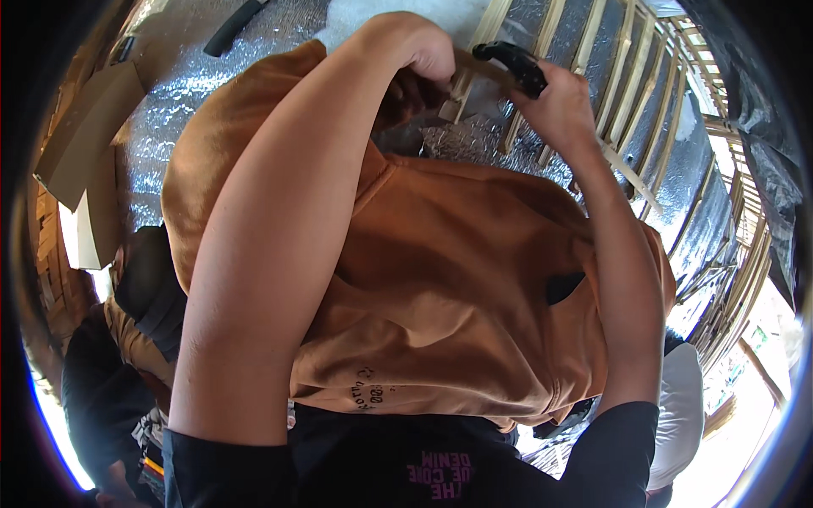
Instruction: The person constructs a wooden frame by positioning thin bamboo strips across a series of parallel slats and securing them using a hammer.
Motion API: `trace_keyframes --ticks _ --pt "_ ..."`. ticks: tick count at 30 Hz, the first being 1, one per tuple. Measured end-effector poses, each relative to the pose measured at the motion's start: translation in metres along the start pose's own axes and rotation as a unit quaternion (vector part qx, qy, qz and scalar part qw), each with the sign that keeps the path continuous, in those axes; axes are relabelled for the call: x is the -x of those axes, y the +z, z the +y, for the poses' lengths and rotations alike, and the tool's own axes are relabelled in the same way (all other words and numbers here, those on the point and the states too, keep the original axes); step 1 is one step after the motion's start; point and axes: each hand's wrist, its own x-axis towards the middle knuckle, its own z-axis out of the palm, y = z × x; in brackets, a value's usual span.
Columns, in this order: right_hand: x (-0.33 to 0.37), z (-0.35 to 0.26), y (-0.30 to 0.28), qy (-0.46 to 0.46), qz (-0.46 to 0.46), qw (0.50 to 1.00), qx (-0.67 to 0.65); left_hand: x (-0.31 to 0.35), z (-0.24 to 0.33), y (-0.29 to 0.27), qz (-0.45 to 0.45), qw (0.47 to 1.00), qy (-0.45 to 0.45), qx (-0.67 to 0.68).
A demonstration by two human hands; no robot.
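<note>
"Beyond the brown cloth point(474, 220), where is the black tool point(511, 61)?"
"Left of the right hand point(557, 106), closed on it, long axis toward the left hand point(430, 57), whose grip one cannot tell."

A curved black tool point(512, 63) slants at one o'clock. Near it, closer to twelve, tilts a pale wooden strip point(456, 108).

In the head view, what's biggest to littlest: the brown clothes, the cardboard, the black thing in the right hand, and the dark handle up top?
1. Brown clothes, biggest by far.
2. Cardboard.
3. Black thing in the right hand and dark handle: they look too alike to rank.
</note>
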Motion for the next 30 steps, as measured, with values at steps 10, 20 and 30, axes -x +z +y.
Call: trace_keyframes --ticks 10,20,30 --pt "-0.002 0.003 0.001 -0.064 0.015 0.996 0.064 -0.003 -0.006 0.015 -0.019 0.996 0.042 0.074" --pt "-0.001 0.012 0.000 -0.038 0.012 0.997 0.063 -0.008 -0.006 0.024 -0.040 0.994 0.058 0.083" --pt "-0.002 0.013 0.001 -0.058 0.009 0.996 0.061 -0.006 -0.005 0.022 -0.050 0.993 0.061 0.088"
